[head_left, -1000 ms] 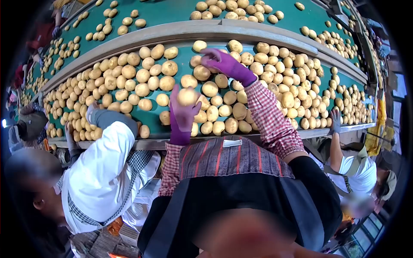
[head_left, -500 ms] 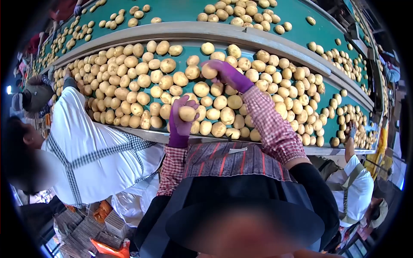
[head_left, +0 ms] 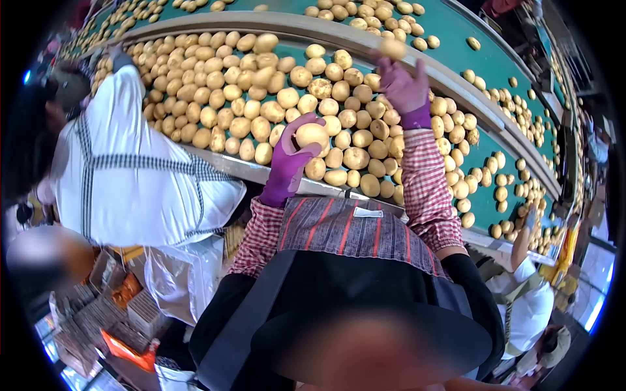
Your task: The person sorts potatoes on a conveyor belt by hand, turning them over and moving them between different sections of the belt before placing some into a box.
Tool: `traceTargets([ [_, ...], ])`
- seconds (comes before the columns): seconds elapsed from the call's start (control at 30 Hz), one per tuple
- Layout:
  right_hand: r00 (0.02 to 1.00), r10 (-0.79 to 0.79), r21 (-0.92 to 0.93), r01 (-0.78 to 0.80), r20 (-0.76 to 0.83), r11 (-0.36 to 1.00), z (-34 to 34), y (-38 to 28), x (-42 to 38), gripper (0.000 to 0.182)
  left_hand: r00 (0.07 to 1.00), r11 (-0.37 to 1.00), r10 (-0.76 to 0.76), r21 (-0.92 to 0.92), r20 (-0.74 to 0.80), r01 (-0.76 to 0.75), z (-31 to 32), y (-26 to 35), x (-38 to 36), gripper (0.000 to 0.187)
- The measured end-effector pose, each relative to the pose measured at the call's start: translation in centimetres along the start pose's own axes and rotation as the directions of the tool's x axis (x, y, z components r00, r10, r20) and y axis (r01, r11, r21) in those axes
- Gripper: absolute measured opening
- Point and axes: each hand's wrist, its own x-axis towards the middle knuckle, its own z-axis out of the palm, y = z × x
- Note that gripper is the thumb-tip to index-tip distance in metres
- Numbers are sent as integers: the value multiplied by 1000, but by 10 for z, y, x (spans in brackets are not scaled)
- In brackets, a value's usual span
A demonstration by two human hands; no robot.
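Observation:
Both of my hands wear purple gloves. My left hand is curled around a pale potato, low over the near green belt. Farther off, my right hand is raised near the metal divider, its fingers apart. Just beyond its fingertips is a blurred potato, which looks loose in the air over the divider. Many potatoes lie spread across the near belt beneath and around both hands.
A metal divider separates the near belt from a far green belt, which also carries potatoes. On my left stands a co-worker in a white shirt; another reaches in at right. Crates and a plastic bag are at lower left.
My right hand has moved up and right to the divider, and its potato has left the fingers. My left hand, still holding a potato, has shifted up and right. The camera view has turned slightly.

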Motion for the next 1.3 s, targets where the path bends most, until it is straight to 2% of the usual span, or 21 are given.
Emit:
traceTargets([
  [0.07,1000,27,420,-22,-5,907,-1,-7,5,61,999,999,39,4,-25,-39,9,6,-16,71],
  [0.2,997,-62,-339,76,52,938,24,59,-12,53,977,978,199,74,-75,-193,29,23,-60,53],
  [0.27,907,-243,-767,421,344,484,20,130,-22,51,948,967,238,-39,-213,-251,36,20,-87,43],
  [0.3,757,-205,-781,620,620,-73,23,142,-39,57,956,985,92,-115,-277,-128,34,29,-105,47],
  [0.33,681,-78,-659,665,728,-351,22,160,-60,60,943,970,143,-147,-302,-194,32,38,-127,49],
  [0.37,652,-82,-629,680,753,-377,33,169,-75,60,929,951,194,-173,-316,-258,31,47,-150,52],
  [0.4,630,-98,-609,681,771,-407,40,177,-84,59,832,919,348,-20,-432,-394,33,59,-172,55],
  [0.5,626,-148,-633,693,766,-343,39,177,-79,63,-52,414,873,794,-484,-445,-3,85,-225,75],
  [0.57,657,-107,-648,680,746,-343,48,172,-82,67,-471,263,796,917,-381,-299,-44,122,-271,68],
  [0.63,692,-94,-669,642,716,-375,57,169,-81,65,-665,211,726,977,-178,-31,-101,175,-310,60],
  [0.7,704,-46,-643,617,709,-454,66,167,-83,68,-436,177,900,925,-13,337,-175,224,-340,61],
  [0.77,708,-10,-618,609,706,-497,69,161,-84,70,-278,607,787,610,-550,510,-267,233,-363,64],
  [0.8,707,-26,-624,605,707,-495,57,163,-81,70,-315,557,830,654,-461,512,-251,237,-364,73],
  [0.83,708,-59,-639,594,703,-489,51,171,-74,70,-373,276,927,748,-40,603,-232,228,-351,72],
  [0.9,779,-50,-718,549,626,-429,65,170,-92,73,-480,172,873,867,86,468,-135,204,-318,62],
  [0.97,723,-116,-688,578,681,-439,46,183,-86,72,-336,9,891,730,304,683,-54,138,-284,54],
  [1.03,722,-86,-708,637,686,-305,28,192,-76,74,167,-118,981,984,95,135,-29,53,-254,41],
  [1.1,755,-240,-792,580,610,-189,34,188,-94,77,562,-399,712,901,421,-170,56,54,-187,36],
  [1.2,843,-244,-875,436,479,-211,15,180,-108,64,614,-199,751,969,245,-143,35,-17,-98,27],
  [1.23,884,-176,-900,412,432,-142,6,169,-111,60,764,-41,644,999,19,10,32,-24,-81,44],
  [1.3,781,-208,-784,490,589,-382,-22,160,-119,57,679,-204,715,979,166,-24,-11,-52,-21,47],
])
